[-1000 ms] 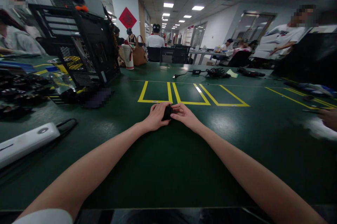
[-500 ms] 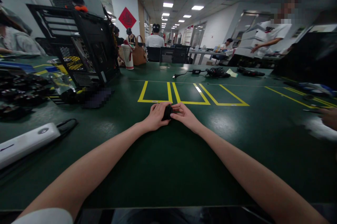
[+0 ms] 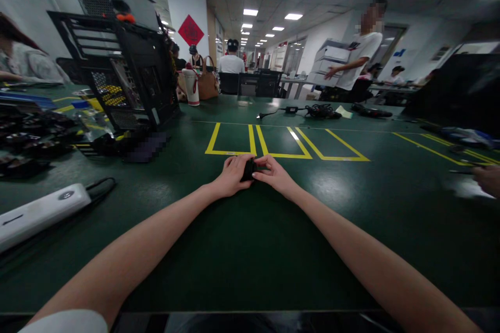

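A small black object is held on the green table, just in front of the yellow tape outlines; its kind I cannot make out. My left hand wraps over it from the left, fingers across the top and thumb near the table. From the right, the thumb and fingertips of my right hand pinch at its side. Much of the object is hidden behind my fingers.
Yellow tape marks frames beyond my hands. At left stand a white power bank-like device, a black computer case and a paper cup. Coiled black cables lie farther back. Another person's hand is at the right edge.
My hands stay around the black object with hardly any movement. In the background, a person carrying stacked boxes has moved to the left. The view has tilted slightly.
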Action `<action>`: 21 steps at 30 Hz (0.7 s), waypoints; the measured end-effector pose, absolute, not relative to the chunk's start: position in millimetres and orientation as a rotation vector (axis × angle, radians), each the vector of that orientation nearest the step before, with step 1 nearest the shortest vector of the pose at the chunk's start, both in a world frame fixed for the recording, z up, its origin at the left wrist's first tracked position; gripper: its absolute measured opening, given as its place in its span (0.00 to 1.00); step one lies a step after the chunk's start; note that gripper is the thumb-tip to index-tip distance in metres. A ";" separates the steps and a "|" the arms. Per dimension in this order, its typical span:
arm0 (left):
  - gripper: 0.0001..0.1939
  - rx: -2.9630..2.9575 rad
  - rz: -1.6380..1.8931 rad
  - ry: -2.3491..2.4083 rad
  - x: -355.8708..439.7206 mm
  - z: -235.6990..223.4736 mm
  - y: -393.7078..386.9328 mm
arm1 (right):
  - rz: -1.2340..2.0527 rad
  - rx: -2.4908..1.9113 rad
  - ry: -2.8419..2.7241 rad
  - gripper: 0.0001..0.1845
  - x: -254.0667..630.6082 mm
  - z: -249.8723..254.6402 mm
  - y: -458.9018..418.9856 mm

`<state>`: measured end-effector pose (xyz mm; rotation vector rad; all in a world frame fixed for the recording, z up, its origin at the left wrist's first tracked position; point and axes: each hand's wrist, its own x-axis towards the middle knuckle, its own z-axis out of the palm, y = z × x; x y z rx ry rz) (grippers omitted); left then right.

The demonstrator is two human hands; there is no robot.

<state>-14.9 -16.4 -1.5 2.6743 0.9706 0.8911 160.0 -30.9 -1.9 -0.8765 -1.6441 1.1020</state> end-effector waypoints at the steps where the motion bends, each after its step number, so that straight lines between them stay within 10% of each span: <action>1: 0.30 2.674 0.894 0.971 -14.8 -1.5 -16.3 | 1.086 -0.900 -1.640 0.15 159.4 -1.3 -31.3; 21: 0.30 2.676 0.887 0.957 -14.5 1.0 -18.1 | 1.043 -0.946 -1.645 0.15 158.8 3.2 -33.1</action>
